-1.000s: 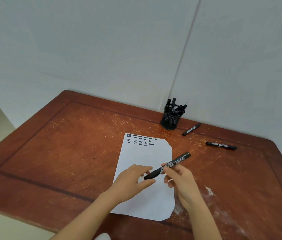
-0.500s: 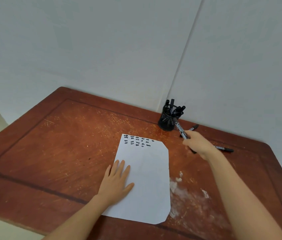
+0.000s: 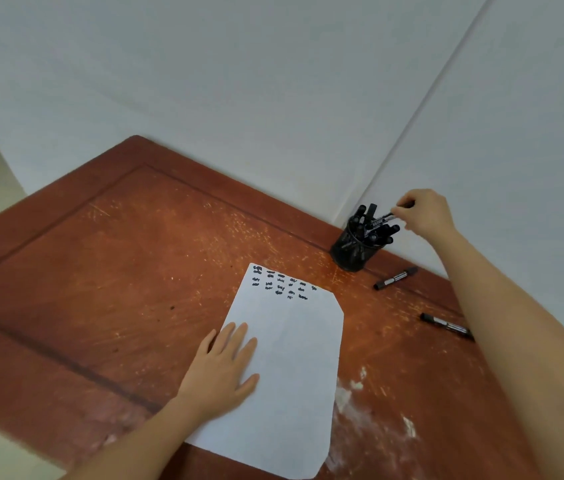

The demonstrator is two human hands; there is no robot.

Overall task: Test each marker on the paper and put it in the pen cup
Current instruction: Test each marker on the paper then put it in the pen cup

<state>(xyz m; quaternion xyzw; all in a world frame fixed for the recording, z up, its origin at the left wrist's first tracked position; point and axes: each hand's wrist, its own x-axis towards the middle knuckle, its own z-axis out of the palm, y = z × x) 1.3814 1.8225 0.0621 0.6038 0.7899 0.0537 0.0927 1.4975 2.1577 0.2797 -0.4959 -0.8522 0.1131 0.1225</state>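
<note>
Change: half a second ago the right hand (image 3: 424,213) held the marker (image 3: 381,220) in front of the pen cup (image 3: 351,252). Now the hand has gone up and over the cup, and the marker's low end is in among the other markers there.
Right hand: its fingertips are pinched on the top end of the marker, which leans to the left, down into the cup.
Left hand (image 3: 221,370): it has stayed flat on the paper (image 3: 294,358), fingers spread a little, holding nothing. It presses on the left edge of the sheet.
Paper: white, in the middle of the table (image 3: 107,271), with rows of small black test marks (image 3: 282,285) near its far edge.
Pen cup: black mesh, in the corner by the wall, full of black markers.
Nearby: one loose marker (image 3: 395,278) lies on the table just right of the cup. A second loose marker (image 3: 445,325) lies nearer, and the right arm covers its end.
Table: red-brown wood with scratches and white worn spots (image 3: 353,393) beside the paper.
</note>
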